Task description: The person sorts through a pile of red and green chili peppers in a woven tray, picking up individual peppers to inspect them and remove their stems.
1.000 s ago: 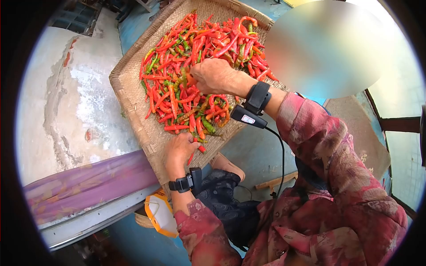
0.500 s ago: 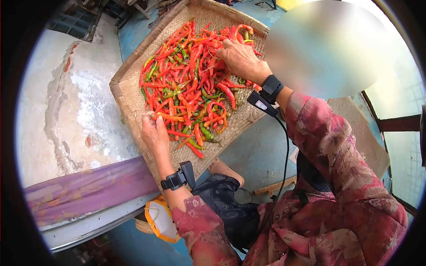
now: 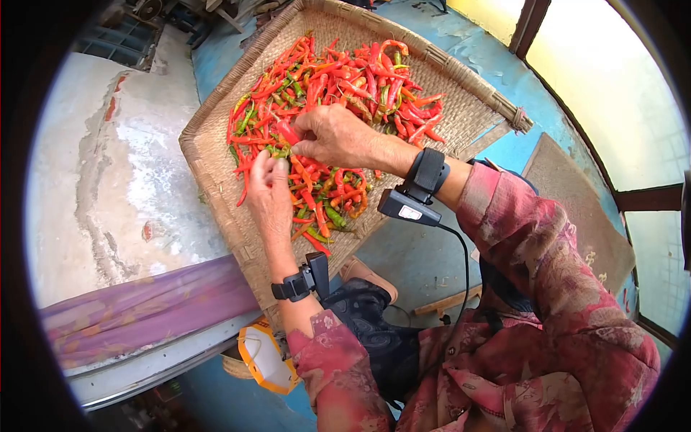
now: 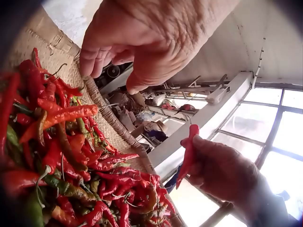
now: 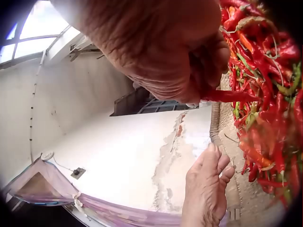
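A square woven tray holds a heap of chili peppers, mostly red with some green. My right hand pinches one red chili pepper between thumb and fingers, above the heap. In the right wrist view that pepper points out past the fingers. Close by on the left is my left hand, its fingertips over the middle of the heap in the head view. The left wrist view shows the left thumb and bent fingers apart, with nothing between them.
On the left stands a peeling wall, with a purple cloth along a ledge below it. An orange-rimmed container sits under the tray's near corner. Windows are at the right, and a cable runs from my right wrist camera.
My right hand went to the far right of the heap, then came back left with a red pepper. The left hand moved up from the near edge, then right towards the right hand.
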`<act>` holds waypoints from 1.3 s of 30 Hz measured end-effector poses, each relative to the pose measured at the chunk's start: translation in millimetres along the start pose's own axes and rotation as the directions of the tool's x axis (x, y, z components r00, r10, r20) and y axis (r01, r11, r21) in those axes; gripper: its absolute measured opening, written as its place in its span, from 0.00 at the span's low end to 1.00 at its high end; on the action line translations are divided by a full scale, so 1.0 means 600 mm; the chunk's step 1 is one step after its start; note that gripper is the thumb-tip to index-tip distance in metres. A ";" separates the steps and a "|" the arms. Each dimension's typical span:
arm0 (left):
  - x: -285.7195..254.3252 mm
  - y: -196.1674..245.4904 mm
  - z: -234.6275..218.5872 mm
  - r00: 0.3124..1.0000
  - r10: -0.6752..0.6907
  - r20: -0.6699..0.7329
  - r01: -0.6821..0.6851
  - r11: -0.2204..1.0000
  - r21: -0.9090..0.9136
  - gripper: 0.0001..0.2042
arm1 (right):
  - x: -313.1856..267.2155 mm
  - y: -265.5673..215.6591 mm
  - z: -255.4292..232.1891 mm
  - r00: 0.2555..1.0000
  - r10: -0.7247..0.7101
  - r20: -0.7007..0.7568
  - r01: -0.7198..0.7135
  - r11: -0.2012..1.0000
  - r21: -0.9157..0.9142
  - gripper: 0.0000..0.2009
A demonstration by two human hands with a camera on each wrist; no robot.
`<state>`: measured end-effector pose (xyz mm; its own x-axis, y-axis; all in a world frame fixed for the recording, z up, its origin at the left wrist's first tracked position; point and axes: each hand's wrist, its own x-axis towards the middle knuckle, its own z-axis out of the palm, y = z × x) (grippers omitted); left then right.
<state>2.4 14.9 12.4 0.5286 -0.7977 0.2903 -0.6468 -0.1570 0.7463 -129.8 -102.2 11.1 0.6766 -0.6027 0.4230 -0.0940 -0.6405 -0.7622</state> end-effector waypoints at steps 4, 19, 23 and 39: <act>-0.005 0.022 0.012 0.954 -0.022 0.299 0.116 0.947 -0.301 0.17 | 0.008 -0.009 0.010 1.000 -0.024 0.003 0.023 0.992 0.127 0.07; 0.000 -0.025 0.009 0.994 0.102 -0.030 -0.092 0.966 0.242 0.13 | -0.057 0.100 0.007 0.915 0.329 0.234 -0.087 0.726 -0.683 0.08; -0.017 -0.018 0.046 0.985 0.023 0.171 -0.027 0.999 0.020 0.09 | -0.041 0.084 0.004 0.917 0.361 0.168 -0.175 0.744 -0.645 0.09; 0.020 -0.093 0.013 0.979 -0.052 -0.198 0.076 0.990 0.115 0.19 | 0.022 0.145 -0.067 0.955 0.130 -0.267 -0.267 0.769 -0.581 0.26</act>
<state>40.9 9.5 -30.4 0.6599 -0.6573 0.3640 -0.6639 -0.2833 0.6921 -158.3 -185.0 -29.9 0.4389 -0.7860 0.4354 -0.6772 -0.6078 -0.4147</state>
